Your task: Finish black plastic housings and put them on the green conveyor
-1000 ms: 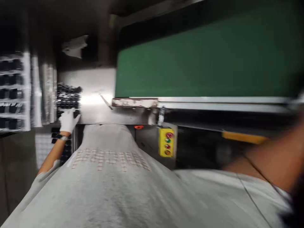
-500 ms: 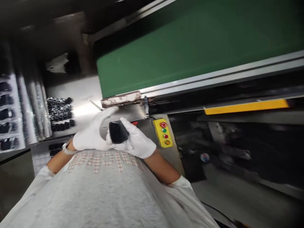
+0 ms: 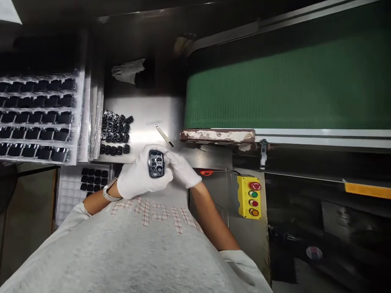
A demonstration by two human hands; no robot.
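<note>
My left hand (image 3: 137, 175), in a white glove, grips a small black plastic casing (image 3: 157, 164) with rounded corners. Several round shapes show on the casing's upturned face. Close against its right side is my right hand (image 3: 182, 169), also gloved in white, with fingers bent in and meeting the left glove. Whatever those fingers hold is hidden. A pair of tweezers (image 3: 164, 135) lies on the metal table (image 3: 146, 108) just beyond my hands. To their left, rows of similar small black parts (image 3: 115, 133) rest on the table.
Stacked clear trays (image 3: 77, 122) of black parts stand at the left. Below them is another tray (image 3: 69, 189). A white glove (image 3: 128, 71) lies further back. The green conveyor belt (image 3: 275, 81) runs off right, with a yellow button box (image 3: 249, 197) below it.
The view has swung left, so everything sits further right. The casing has passed from my right hand into my left, and its recessed face now shows instead of the smooth one.
</note>
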